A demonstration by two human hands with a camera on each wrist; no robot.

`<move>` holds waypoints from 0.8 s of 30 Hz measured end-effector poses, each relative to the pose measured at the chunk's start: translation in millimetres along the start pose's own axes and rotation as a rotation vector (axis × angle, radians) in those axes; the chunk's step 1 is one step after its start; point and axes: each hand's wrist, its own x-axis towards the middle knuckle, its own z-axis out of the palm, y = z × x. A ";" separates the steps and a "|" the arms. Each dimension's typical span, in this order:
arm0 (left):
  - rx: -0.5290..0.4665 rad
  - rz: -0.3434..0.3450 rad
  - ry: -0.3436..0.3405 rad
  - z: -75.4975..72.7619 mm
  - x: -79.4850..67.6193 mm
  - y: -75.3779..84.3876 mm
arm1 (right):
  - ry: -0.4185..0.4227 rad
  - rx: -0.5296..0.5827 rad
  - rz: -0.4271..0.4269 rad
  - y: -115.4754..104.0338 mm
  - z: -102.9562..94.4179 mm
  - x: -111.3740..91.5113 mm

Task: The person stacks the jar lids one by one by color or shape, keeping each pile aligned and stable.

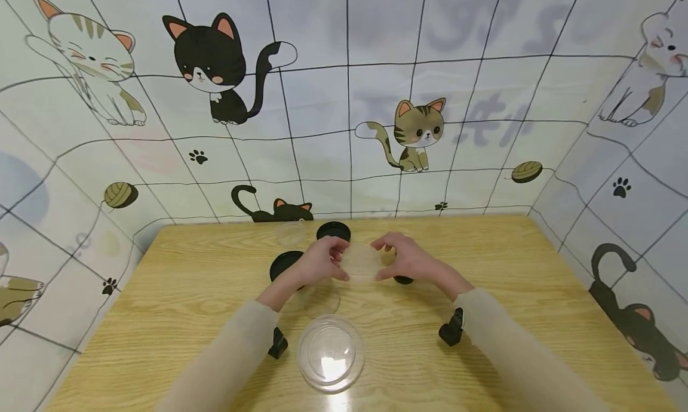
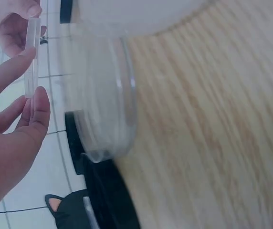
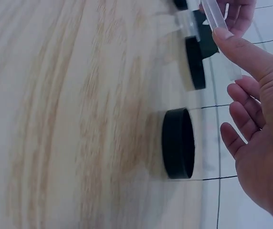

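Observation:
A thin, translucent plastic lid (image 1: 361, 263) is held up above the table between both hands. On its left edge, the left hand (image 1: 326, 260) pinches it between thumb and fingers. The opposite edge is gripped the same way by the right hand (image 1: 404, 258). Seen nearly edge-on in the left wrist view, the lid (image 2: 32, 59) is flat with a shallow rim. In the right wrist view, the right thumb lies against the lid (image 3: 215, 16). Below the hands a clear round plastic container (image 1: 322, 298) stands on the table, partly hidden by the left arm.
Black round lids stand around the hands: one behind (image 1: 333, 230), one left (image 1: 283, 264), and one partly covered (image 1: 403, 279) by the right hand. A clear round container (image 1: 330, 353) lies in front; a faint clear piece (image 1: 291, 234) is at the back. A cat-patterned cloth (image 1: 344, 101) surrounds the table.

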 end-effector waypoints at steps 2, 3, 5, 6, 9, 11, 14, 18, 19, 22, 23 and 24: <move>-0.025 0.011 0.000 -0.2 -4.4 6.6 | 0.020 0.002 -0.021 -4.4 -3.5 -7.1; -0.033 0.019 -0.001 0.1 -6.7 9.7 | 0.032 0.005 -0.032 -6.4 -4.9 -11.2; -0.045 0.032 -0.002 1.5 -12.1 15.2 | 0.054 0.012 -0.044 -10.2 -6.3 -19.7; -0.054 0.039 -0.003 2.4 -15.0 17.6 | 0.064 0.020 -0.046 -11.3 -6.0 -23.7; -0.088 0.051 -0.013 6.0 -24.0 21.7 | 0.081 0.059 -0.051 -15.3 -4.0 -36.1; -0.118 0.058 -0.016 9.3 -30.8 23.0 | 0.085 0.091 -0.058 -18.2 -1.8 -44.1; -0.137 0.077 -0.017 15.8 -40.3 23.8 | 0.090 0.132 -0.068 -22.2 1.7 -56.1; -0.132 0.116 -0.012 25.5 -51.6 28.6 | 0.100 0.150 -0.092 -24.6 5.2 -70.5; -0.138 0.116 -0.011 27.9 -54.3 30.7 | 0.103 0.151 -0.095 -25.1 5.9 -73.9; -0.142 0.119 -0.011 34.0 -61.3 35.3 | 0.103 0.148 -0.101 -26.2 7.7 -83.9; -0.141 0.117 -0.014 35.8 -63.6 36.6 | 0.101 0.151 -0.102 -26.7 8.3 -86.9; -0.138 0.117 -0.015 37.7 -65.6 37.4 | 0.100 0.151 -0.104 -26.9 9.0 -89.8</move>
